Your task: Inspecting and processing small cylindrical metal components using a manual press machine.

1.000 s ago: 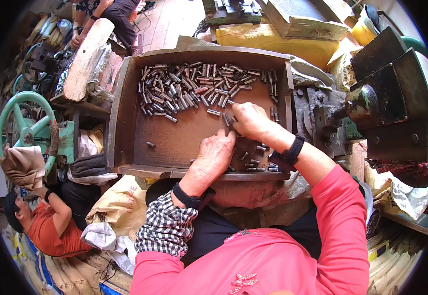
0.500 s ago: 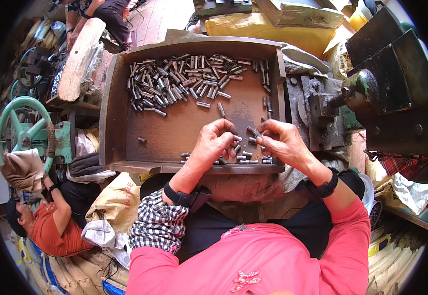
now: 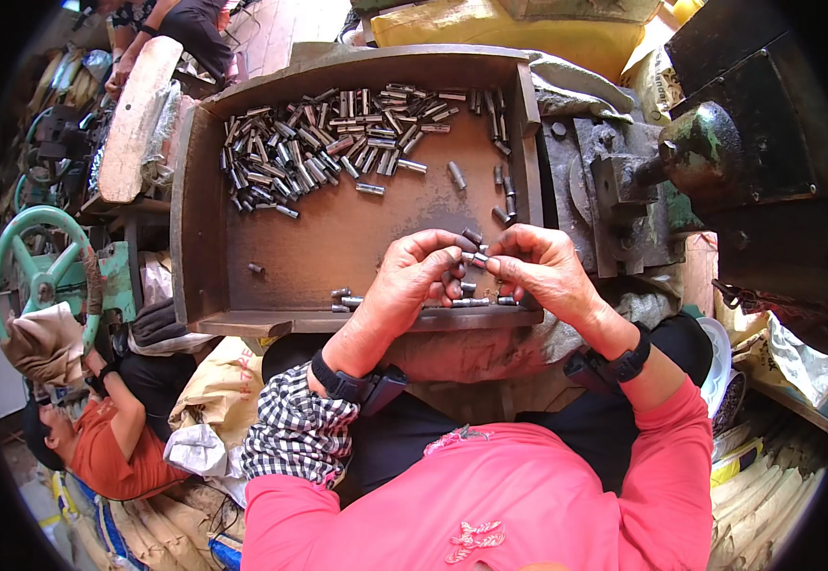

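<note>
Over the near right part of a wooden tray point(image 3: 338, 322), my left hand point(image 3: 412, 274) and my right hand point(image 3: 552, 274) meet fingertip to fingertip. Both are closed in a pinch on short metal pins point(image 3: 475, 258) that touch end to end between them; whether these are joined I cannot tell. The curled lower fingers of my left hand partly hide more small metal pieces. Below my hands, several stepped metal pins point(image 3: 471, 302) lie along the tray's near wall. A large heap of plain short metal cylinders point(image 3: 309, 152) fills the far left of the tray.
Single cylinders lie along the tray's right wall, and one small piece point(image 3: 257, 268) sits at the left. A heavy dark machine point(image 3: 709, 162) stands at the right. At the left are a green handwheel point(image 3: 45, 276) and a person in an orange shirt point(image 3: 114, 447).
My hands have come together, bringing the pins they hold end to end. The tray appears slightly higher and further left in the view.
</note>
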Demonstrator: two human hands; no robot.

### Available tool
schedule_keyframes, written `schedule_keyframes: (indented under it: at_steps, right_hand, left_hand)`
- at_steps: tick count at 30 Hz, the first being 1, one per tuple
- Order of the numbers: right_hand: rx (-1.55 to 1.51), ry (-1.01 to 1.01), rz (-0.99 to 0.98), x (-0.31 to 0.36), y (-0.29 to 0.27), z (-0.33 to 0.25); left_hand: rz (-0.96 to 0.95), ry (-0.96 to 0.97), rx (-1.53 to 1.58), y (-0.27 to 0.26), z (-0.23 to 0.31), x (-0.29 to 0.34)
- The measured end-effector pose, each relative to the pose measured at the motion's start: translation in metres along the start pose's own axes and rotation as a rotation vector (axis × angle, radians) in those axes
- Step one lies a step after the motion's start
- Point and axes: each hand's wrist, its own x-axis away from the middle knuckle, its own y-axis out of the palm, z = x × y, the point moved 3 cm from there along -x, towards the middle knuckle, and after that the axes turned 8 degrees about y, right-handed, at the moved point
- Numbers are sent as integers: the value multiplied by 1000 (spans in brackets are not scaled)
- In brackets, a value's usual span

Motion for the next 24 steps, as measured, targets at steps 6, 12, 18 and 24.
schedule_keyframes:
  at_steps: [6,12,18,24]
  right_hand:
    - [-42,6,-21,-2,-2,1]
    - [-118,9,-17,-2,-4,1]
    - [-152,32,-55,-1,-7,-2]
    - [-223,48,-69,-1,-12,-4]
  left_hand:
    - [-20,11,24,0,-2,1]
    - [-15,31,-39,4,-2,0]
    - [25,-1,-16,8,-3,3]
    - [64,125,-211,15,-1,7]
